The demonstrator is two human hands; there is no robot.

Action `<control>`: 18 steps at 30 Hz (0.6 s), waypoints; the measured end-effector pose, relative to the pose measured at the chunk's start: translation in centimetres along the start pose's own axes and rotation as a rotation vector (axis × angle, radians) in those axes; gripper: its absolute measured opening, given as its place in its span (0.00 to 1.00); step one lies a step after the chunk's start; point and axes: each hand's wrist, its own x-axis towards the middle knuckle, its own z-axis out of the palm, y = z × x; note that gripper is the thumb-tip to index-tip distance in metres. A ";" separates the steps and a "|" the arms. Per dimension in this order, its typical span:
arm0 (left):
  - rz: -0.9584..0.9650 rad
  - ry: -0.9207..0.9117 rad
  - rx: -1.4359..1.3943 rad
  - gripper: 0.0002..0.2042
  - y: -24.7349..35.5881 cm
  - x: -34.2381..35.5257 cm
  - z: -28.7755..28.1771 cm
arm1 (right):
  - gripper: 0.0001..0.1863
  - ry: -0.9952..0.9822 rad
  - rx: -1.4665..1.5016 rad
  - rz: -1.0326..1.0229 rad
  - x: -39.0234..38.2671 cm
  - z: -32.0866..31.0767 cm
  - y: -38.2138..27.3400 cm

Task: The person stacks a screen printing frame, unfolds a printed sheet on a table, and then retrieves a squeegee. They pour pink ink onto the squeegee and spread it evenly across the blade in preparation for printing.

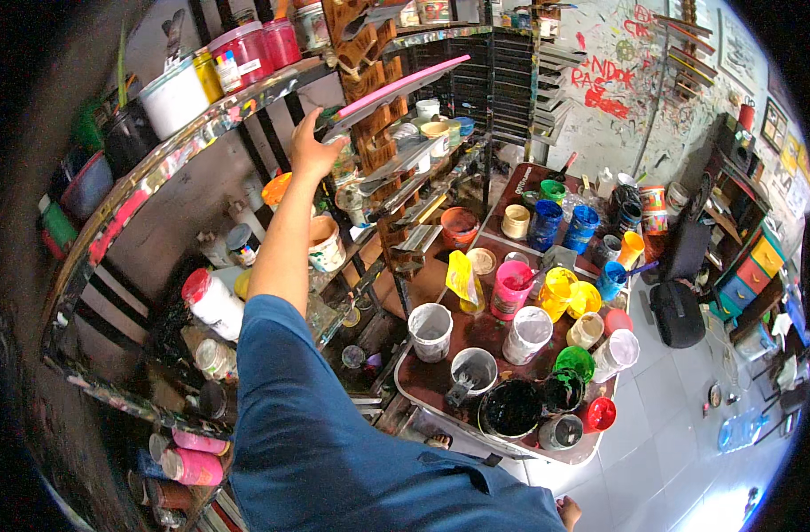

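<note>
My left hand [315,151] is stretched out to a notched wooden rack [369,133], with thumb and fingers apart. Just beside the fingers lies the near end of a squeegee with a bright pink blade [405,89], resting slantwise in the rack. Whether the fingertips touch it cannot be made out. Below it, more squeegees [405,167] sit in the lower notches. Only a small part of my right hand [568,512] shows low down beside my blue shirt; its fingers are mostly hidden.
A low brown table [414,377] carries several paint-stained tubs, among them a pink tub [511,288] and a black-filled bucket [509,410]. Along the left runs a paint-splattered shelf [179,146] with jars and a white bucket [172,99]. A black case [676,314] stands on the tiled floor.
</note>
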 end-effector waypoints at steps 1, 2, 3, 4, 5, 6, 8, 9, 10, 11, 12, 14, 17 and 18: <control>0.016 -0.012 0.016 0.31 -0.7 0.5 0.2 | 0.07 0.004 -0.002 0.005 -0.2 0.1 0.1; 0.033 -0.028 0.028 0.29 -0.3 0.9 0.5 | 0.07 0.009 -0.003 0.010 -0.3 0.3 0.1; 0.005 -0.067 0.027 0.28 0.2 1.1 0.8 | 0.07 0.016 -0.001 0.019 -0.5 0.4 0.3; -0.024 -0.106 0.028 0.27 0.5 1.2 0.8 | 0.07 0.022 -0.002 0.027 -0.6 0.4 0.4; -0.052 -0.140 0.030 0.26 1.2 1.2 0.5 | 0.07 0.022 -0.001 0.031 -0.7 0.5 0.5; -0.030 -0.110 0.003 0.25 1.0 1.3 0.8 | 0.07 0.026 -0.002 0.034 -0.8 0.4 0.5; 0.008 -0.053 -0.047 0.22 -0.1 1.4 1.5 | 0.07 0.033 -0.003 0.040 -0.9 0.4 0.7; -0.037 -0.066 -0.108 0.21 -0.5 1.5 1.7 | 0.07 0.033 -0.004 0.045 -1.0 0.4 0.8; -0.034 -0.050 -0.112 0.20 -0.9 1.7 1.9 | 0.08 0.035 -0.006 0.049 -1.0 0.2 0.9; -0.033 -0.037 -0.118 0.20 -1.1 1.7 2.2 | 0.08 0.043 -0.007 0.052 -1.1 0.0 1.1; -0.031 -0.023 -0.123 0.20 -1.1 1.7 2.5 | 0.08 0.049 -0.006 0.056 -1.2 -0.2 1.1; -0.065 -0.008 -0.112 0.19 -1.2 1.8 2.8 | 0.09 0.061 -0.007 0.059 -1.3 -0.4 1.3; -0.042 0.006 -0.068 0.15 -1.1 1.8 2.9 | 0.09 0.072 -0.009 0.062 -1.7 -0.7 1.5; -0.046 -0.001 -0.107 0.15 -0.8 1.7 2.9 | 0.10 0.074 -0.003 0.062 -1.9 -0.6 1.5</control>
